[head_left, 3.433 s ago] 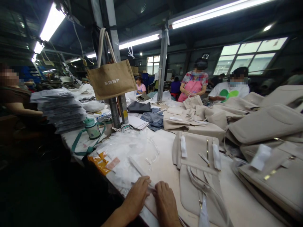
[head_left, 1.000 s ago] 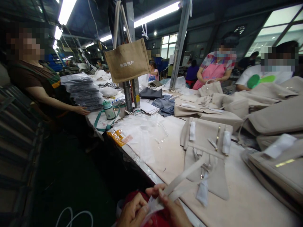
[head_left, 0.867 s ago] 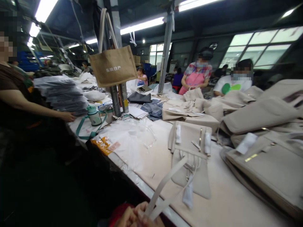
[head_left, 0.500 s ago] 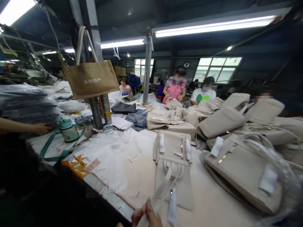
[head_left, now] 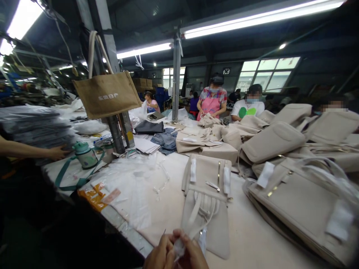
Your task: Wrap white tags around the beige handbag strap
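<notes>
A beige bag [head_left: 207, 173] lies on the table with its flap spread toward me and white wraps on its front. Its strap [head_left: 196, 211] runs down to my hands at the bottom edge. My left hand [head_left: 161, 252] is closed beside a small piece of whitish wrapping [head_left: 178, 247]. The fingers of my right hand [head_left: 190, 248] pinch this wrapping from the other side, at the strap's end. Both hands nearly touch, and their lower parts are cut off by the frame.
Beige bags [head_left: 273, 142] pile up at the right. Clear plastic sheets [head_left: 137, 186] lie left of the bag. A green bottle [head_left: 85, 155] stands near the left edge, beside another person's hand [head_left: 57, 152]. A brown bag [head_left: 108, 95] hangs on a post.
Both hands have come together at the bottom edge, the left now in fuller view. White wrapping now shows between the fingers. The view has shifted slightly.
</notes>
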Tool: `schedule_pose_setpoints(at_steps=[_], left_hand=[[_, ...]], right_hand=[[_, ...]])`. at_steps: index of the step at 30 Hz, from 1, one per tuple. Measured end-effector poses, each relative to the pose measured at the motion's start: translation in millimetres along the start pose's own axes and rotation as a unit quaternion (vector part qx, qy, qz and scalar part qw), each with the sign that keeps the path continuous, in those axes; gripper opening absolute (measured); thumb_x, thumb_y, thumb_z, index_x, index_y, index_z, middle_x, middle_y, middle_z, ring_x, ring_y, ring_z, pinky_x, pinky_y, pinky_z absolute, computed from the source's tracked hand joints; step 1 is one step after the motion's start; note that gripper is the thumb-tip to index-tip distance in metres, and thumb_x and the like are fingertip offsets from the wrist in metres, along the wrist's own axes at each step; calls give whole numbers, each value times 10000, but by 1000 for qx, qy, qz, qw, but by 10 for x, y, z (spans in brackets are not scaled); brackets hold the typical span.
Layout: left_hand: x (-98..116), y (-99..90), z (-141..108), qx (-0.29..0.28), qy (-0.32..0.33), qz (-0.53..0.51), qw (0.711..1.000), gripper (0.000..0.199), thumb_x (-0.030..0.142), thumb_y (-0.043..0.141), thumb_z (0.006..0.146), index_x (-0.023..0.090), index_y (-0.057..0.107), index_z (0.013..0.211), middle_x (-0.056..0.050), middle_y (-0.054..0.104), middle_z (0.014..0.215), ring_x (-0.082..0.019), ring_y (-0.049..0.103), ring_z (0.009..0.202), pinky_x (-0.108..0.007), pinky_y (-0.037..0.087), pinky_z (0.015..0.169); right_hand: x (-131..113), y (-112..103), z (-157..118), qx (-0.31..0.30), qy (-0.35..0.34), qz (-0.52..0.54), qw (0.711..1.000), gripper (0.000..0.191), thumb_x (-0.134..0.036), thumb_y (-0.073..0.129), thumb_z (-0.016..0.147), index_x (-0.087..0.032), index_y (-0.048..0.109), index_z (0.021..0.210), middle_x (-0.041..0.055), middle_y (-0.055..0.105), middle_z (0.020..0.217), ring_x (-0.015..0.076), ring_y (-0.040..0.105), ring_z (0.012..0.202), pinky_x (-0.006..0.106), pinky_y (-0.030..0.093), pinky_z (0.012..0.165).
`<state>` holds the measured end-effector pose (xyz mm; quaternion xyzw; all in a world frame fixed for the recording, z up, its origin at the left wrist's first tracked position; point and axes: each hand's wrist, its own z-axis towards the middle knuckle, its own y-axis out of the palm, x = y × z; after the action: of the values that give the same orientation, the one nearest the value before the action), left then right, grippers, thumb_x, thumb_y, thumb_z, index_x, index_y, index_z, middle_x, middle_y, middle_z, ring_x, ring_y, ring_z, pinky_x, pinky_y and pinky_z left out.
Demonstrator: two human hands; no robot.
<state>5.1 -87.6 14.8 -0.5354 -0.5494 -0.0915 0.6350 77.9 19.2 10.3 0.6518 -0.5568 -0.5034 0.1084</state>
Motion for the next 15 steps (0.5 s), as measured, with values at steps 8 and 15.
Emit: schedule_pose_setpoints(at_steps=[8, 15], left_hand=[[361, 5, 145, 35, 27, 24, 999, 167, 314, 260, 921, 250, 408, 875, -55, 656, 841, -217, 627, 825, -296, 419, 738], [401, 72, 248, 40, 5, -29, 999, 171, 348, 294, 920, 239, 395, 835, -35, 597, 770, -206, 615, 760, -280, 433, 700]], right_hand=[[-230, 18, 139, 54, -88, -38, 994, 452, -576, 726, 673, -165, 585, 797, 30, 705, 695, 158, 615, 560, 256, 451, 513], [-473, -371, -72, 127, -184, -416, 881, 440, -626, 510, 810, -214, 567, 951, 39, 665, 819, 216, 648, 765, 329, 511, 673]])
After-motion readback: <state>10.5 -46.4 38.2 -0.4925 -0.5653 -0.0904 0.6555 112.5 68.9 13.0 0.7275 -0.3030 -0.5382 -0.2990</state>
